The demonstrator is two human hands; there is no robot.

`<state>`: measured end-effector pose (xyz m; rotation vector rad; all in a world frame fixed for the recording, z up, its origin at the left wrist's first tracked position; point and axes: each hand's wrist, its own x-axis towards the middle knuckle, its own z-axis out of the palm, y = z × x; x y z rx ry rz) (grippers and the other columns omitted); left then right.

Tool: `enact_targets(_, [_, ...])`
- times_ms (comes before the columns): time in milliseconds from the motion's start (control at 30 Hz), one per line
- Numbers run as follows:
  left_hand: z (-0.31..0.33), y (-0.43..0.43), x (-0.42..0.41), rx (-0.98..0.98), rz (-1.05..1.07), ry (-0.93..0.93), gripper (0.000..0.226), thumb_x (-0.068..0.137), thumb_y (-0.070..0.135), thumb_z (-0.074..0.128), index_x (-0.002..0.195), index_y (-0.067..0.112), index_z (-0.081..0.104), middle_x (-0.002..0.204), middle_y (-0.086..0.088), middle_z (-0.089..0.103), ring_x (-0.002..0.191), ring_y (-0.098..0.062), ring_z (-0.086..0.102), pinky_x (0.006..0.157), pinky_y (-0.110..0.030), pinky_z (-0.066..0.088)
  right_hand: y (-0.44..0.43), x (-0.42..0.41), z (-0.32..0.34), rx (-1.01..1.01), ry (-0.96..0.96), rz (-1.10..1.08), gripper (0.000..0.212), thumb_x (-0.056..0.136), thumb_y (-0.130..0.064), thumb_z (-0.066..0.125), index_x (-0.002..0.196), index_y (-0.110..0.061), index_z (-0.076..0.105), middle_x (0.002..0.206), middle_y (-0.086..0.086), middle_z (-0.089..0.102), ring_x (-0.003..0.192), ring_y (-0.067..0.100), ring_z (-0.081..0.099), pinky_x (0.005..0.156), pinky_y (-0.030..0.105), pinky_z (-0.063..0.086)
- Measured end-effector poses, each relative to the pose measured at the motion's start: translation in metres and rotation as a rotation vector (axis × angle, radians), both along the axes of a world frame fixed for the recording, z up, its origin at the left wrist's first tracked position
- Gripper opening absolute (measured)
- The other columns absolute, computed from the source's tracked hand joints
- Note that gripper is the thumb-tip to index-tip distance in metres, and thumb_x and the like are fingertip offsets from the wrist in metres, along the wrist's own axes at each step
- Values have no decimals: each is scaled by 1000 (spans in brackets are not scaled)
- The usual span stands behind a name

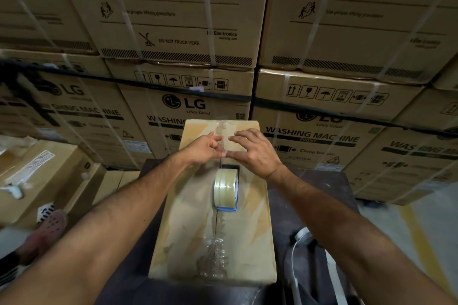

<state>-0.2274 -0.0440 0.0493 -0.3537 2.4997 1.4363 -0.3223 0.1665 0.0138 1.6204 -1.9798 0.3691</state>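
A long cardboard box lies lengthwise in front of me on a dark table. Clear tape runs along its centre seam, crumpled at the near end. A roll of clear tape in a dispenser stands on the box near its middle. My left hand and my right hand are both over the far half of the box, thumbs meeting at the seam. The fingers of both hands lie spread and press on the tape there.
Tall stacks of strapped washing machine cartons form a wall right behind the table. Smaller cartons sit at the left. A person's foot in a sandal shows at the lower left. White strapping lies on the table's right side.
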Motion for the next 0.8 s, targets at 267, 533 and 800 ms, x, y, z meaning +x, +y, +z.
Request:
enact_targets(267, [0,7,1,-300,2,93,5,91,30,81,86,32,81,164,6,46,162,-15,16,132,-55,6,3,0,0,6,-147,-21,18,101,-41,70,110,-33,82,124,7,74,115,31,66,93,45,49])
enact_targets(533, [3,-2,8,-397,72,136,16,94,27,77,82,37,73,162,4,49,158,-19,26,131,-57,7,21,3,2,9,-373,-164,29,98,-51,67,109,-30,84,103,-4,78,103,19,65,85,42,53])
enact_targets(800, [-3,15,6,-129,9,107,11,95,18,77,103,21,84,157,-1,53,151,-18,40,122,-34,27,14,8,3,4,-421,-198,39,97,-55,67,120,-26,79,103,-2,77,105,19,65,89,38,53])
